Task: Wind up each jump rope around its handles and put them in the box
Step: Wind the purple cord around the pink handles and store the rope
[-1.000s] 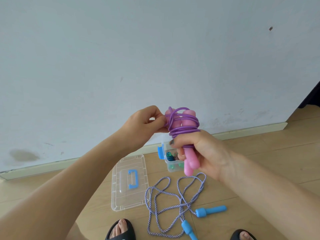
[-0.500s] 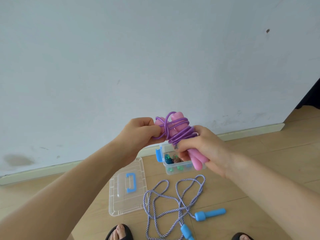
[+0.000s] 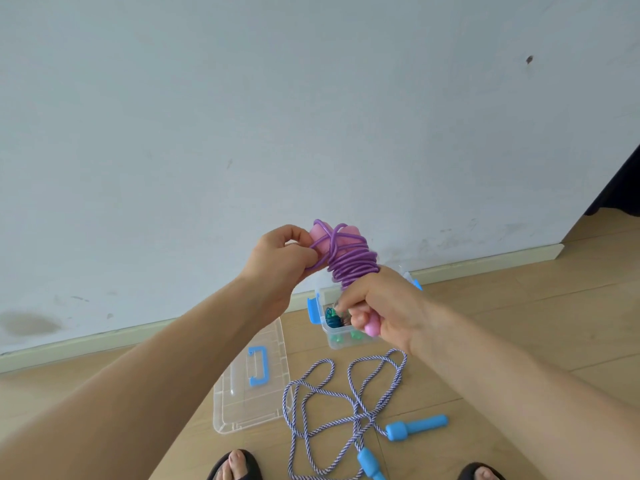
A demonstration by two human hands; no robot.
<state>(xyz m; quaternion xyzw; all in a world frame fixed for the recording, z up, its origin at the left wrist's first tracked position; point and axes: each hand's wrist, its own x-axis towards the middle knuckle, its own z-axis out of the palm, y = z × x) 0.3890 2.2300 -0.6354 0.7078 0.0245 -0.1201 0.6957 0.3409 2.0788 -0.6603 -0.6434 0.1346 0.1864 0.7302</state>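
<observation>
Holding the pink handles (image 3: 341,244), the right hand (image 3: 384,306) grips firmly while the left hand (image 3: 280,261) pinches purple rope (image 3: 349,263).

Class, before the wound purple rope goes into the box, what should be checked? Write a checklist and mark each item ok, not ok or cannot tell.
1. Purple rope wound round the pink handles: ok.
2. Loose end tucked in: not ok, the left hand pinches a loop.
3. Right hand grips the handles' lower ends: ok.
4. Box open, lid beside it on the floor: ok.
5. Room left in the box: cannot tell.
6. Striped rope wound: not ok, loose on the floor.
</observation>
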